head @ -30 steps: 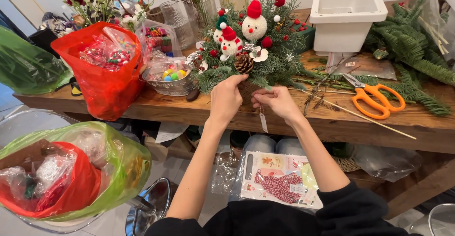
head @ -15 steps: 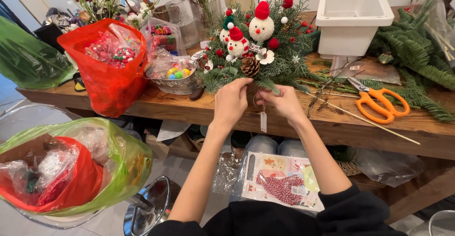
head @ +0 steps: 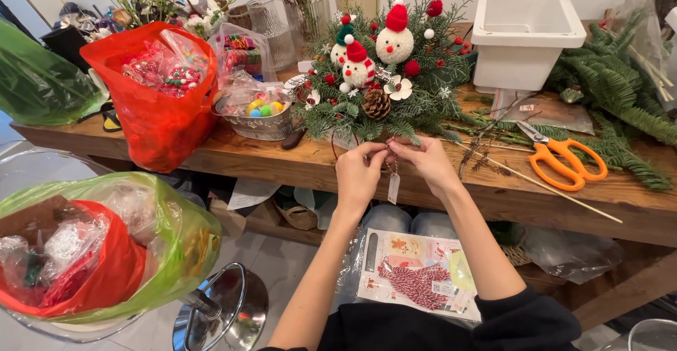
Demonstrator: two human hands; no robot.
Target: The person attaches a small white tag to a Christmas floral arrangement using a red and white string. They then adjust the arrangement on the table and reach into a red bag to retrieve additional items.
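Both the left hand (head: 358,173) and the right hand (head: 423,162) pinch the string of a small white paper tag (head: 393,188) at the front edge of the green fir arrangement with snowman figures (head: 381,83) on the wooden table (head: 268,160). A hard tug could pull the arrangement off the edge or snap a sprig.

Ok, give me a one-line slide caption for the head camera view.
Both hands, left hand and right hand, tie a small paper tag onto a snowman Christmas arrangement on a wooden table.
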